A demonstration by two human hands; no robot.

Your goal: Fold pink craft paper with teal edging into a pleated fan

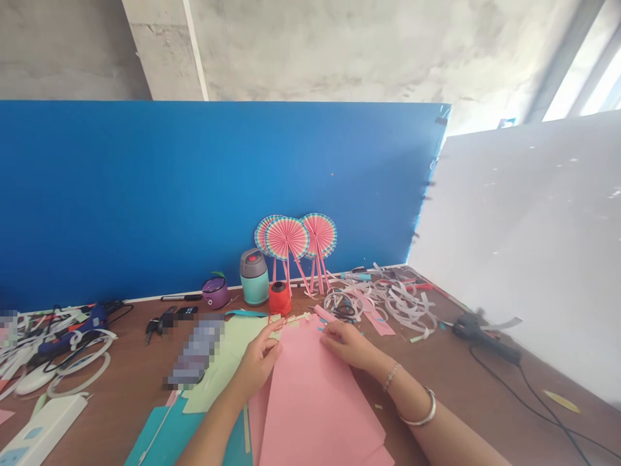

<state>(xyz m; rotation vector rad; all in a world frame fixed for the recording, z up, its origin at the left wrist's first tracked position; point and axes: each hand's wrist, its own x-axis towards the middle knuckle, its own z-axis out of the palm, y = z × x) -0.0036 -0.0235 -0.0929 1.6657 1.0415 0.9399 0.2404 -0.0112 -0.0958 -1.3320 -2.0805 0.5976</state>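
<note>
I see both hands, left and right, loosely curled at the pink paper sheets' far edge, grip unclear; uneven pressure could skew the stack on the brown wooden worktop.

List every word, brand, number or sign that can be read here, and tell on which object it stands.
No readable text anywhere.
Phone-like object: hidden by pixel blocks.
Purple cup: white mark, too small to read.
Power strip: nothing legible.
Pink paper: no print visible.
</note>
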